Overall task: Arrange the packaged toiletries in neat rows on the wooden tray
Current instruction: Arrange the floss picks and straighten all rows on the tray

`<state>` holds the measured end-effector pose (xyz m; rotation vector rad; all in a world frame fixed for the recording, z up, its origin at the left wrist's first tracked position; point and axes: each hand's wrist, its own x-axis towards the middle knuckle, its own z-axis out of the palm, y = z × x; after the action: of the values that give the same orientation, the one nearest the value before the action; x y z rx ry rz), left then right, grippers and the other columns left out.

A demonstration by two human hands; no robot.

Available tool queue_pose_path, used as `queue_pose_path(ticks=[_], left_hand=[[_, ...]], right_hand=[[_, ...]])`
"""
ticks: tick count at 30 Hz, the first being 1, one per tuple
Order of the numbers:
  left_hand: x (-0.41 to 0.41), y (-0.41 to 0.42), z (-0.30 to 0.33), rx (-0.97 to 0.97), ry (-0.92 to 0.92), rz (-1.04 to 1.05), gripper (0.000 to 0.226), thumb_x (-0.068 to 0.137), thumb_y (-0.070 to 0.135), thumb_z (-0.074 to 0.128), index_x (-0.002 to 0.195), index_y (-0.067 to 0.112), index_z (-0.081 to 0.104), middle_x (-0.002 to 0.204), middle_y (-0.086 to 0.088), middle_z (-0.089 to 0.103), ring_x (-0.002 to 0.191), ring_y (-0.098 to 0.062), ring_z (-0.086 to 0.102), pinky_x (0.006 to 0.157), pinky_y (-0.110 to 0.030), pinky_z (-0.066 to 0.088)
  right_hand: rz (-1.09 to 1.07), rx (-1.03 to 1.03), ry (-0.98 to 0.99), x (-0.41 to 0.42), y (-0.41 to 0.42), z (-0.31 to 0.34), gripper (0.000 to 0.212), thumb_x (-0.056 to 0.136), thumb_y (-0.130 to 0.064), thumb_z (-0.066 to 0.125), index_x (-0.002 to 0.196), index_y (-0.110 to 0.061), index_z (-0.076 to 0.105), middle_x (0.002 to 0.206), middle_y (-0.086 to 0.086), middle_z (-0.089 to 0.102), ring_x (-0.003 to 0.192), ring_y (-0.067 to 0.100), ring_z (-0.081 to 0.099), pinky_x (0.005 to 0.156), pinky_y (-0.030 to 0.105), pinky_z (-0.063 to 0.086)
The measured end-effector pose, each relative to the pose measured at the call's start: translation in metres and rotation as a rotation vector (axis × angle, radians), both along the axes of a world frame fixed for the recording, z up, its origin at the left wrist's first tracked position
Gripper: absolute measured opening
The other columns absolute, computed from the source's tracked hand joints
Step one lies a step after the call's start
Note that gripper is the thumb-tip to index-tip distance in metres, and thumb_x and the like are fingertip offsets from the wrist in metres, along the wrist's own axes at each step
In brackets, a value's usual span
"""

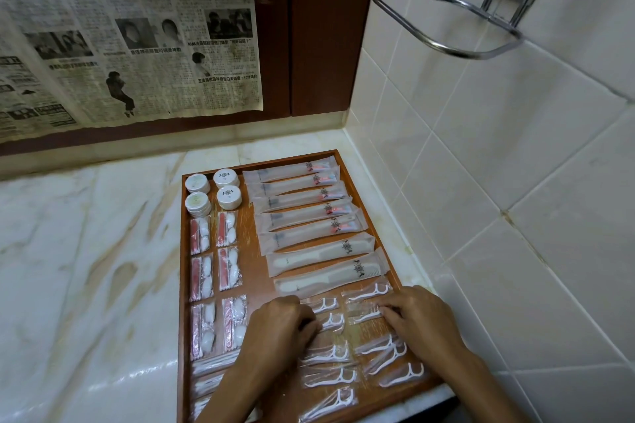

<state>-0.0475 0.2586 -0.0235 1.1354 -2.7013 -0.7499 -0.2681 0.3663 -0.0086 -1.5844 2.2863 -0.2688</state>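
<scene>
A wooden tray lies on the marble counter, filled with packaged toiletries. Several long toothbrush and comb packets lie in a column on its right half. Round white soap packs sit at the far left corner, with red-and-white vanity packets in two columns below them. Wrapped floss picks cover the near right part. My left hand has curled fingers resting on a floss pick packet. My right hand touches another floss pick packet with its fingertips.
The tray sits in the counter corner, with a white tiled wall along its right side. A newspaper-covered wooden cabinet stands behind. A metal wire rack hangs on the wall above. Bare marble counter spreads to the left.
</scene>
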Motion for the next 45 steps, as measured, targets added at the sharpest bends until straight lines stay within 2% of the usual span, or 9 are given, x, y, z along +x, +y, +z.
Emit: queue_pose_path(ticks=[10, 14, 22, 26, 34, 37, 39, 42, 45], left_hand=[[0.001, 0.000, -0.002, -0.014, -0.010, 0.005, 0.033, 0.091, 0.051, 0.051, 0.095, 0.027, 0.073, 0.087, 0.009, 0.064, 0.081, -0.008, 0.058, 0.072, -0.029, 0.050], [0.001, 0.000, -0.003, -0.012, -0.004, 0.003, 0.032, 0.091, 0.050, 0.052, 0.095, 0.027, 0.074, 0.087, 0.011, 0.065, 0.080, -0.007, 0.058, 0.071, -0.028, 0.050], [0.002, 0.000, -0.003, -0.001, 0.005, 0.004, 0.029, 0.091, 0.049, 0.054, 0.094, 0.029, 0.074, 0.087, 0.012, 0.065, 0.079, -0.006, 0.058, 0.071, -0.026, 0.051], [0.001, 0.000, -0.002, 0.000, 0.012, 0.009, 0.030, 0.091, 0.050, 0.054, 0.093, 0.028, 0.074, 0.085, 0.011, 0.064, 0.077, -0.006, 0.057, 0.070, -0.026, 0.050], [0.004, 0.000, 0.001, -0.011, 0.004, 0.013, 0.034, 0.092, 0.051, 0.051, 0.088, 0.025, 0.072, 0.082, 0.010, 0.063, 0.077, -0.007, 0.057, 0.068, -0.027, 0.048], [0.007, 0.004, 0.003, -0.011, 0.003, 0.011, 0.035, 0.091, 0.054, 0.050, 0.091, 0.027, 0.072, 0.083, 0.011, 0.064, 0.079, -0.007, 0.059, 0.069, -0.027, 0.048], [0.009, 0.010, 0.005, 0.009, 0.000, 0.002, 0.034, 0.091, 0.055, 0.051, 0.094, 0.029, 0.073, 0.085, 0.012, 0.064, 0.080, -0.006, 0.058, 0.067, -0.023, 0.045], [0.012, 0.018, 0.007, 0.025, -0.023, -0.032, 0.032, 0.091, 0.053, 0.051, 0.101, 0.031, 0.072, 0.091, 0.013, 0.063, 0.086, -0.005, 0.057, 0.064, -0.018, 0.033], [0.014, 0.020, 0.007, 0.037, -0.043, -0.042, 0.029, 0.092, 0.049, 0.053, 0.104, 0.031, 0.071, 0.098, 0.014, 0.062, 0.092, -0.005, 0.056, 0.068, -0.016, 0.033]], right_hand=[[-0.025, -0.007, -0.028, 0.000, -0.001, -0.002, 0.018, 0.093, -0.035, 0.058, 0.102, -0.036, 0.074, 0.102, -0.016, 0.072, 0.088, 0.006, 0.064, 0.078, 0.015, 0.046], [-0.017, -0.008, -0.024, 0.000, -0.001, -0.001, 0.019, 0.093, -0.036, 0.058, 0.104, -0.037, 0.073, 0.104, -0.016, 0.072, 0.089, 0.005, 0.064, 0.076, 0.010, 0.040], [-0.022, -0.028, -0.043, -0.001, 0.000, -0.003, 0.017, 0.092, -0.035, 0.060, 0.102, -0.038, 0.074, 0.102, -0.016, 0.072, 0.089, 0.009, 0.066, 0.080, 0.019, 0.050], [-0.024, -0.032, -0.046, -0.001, 0.001, -0.004, 0.018, 0.092, -0.035, 0.059, 0.103, -0.038, 0.073, 0.103, -0.016, 0.072, 0.089, 0.009, 0.065, 0.080, 0.017, 0.048], [-0.093, -0.054, -0.146, -0.003, 0.001, -0.001, 0.016, 0.089, -0.030, 0.065, 0.099, -0.039, 0.075, 0.097, -0.016, 0.073, 0.082, 0.005, 0.064, 0.078, 0.022, 0.054], [-0.092, -0.048, -0.153, -0.005, 0.005, 0.001, 0.015, 0.088, -0.029, 0.066, 0.098, -0.037, 0.076, 0.092, -0.016, 0.072, 0.075, 0.002, 0.062, 0.072, 0.015, 0.050], [-0.074, -0.022, -0.151, -0.007, 0.010, 0.003, 0.013, 0.087, -0.029, 0.068, 0.097, -0.033, 0.076, 0.091, -0.015, 0.072, 0.072, 0.001, 0.060, 0.070, 0.012, 0.048], [-0.016, 0.081, -0.121, -0.010, 0.021, 0.004, 0.015, 0.087, -0.033, 0.066, 0.098, -0.036, 0.076, 0.091, -0.015, 0.070, 0.075, 0.001, 0.060, 0.071, 0.015, 0.049], [0.026, 0.143, -0.084, -0.011, 0.028, 0.003, 0.015, 0.087, -0.037, 0.064, 0.096, -0.037, 0.075, 0.085, -0.017, 0.067, 0.073, 0.000, 0.057, 0.069, 0.018, 0.048]])
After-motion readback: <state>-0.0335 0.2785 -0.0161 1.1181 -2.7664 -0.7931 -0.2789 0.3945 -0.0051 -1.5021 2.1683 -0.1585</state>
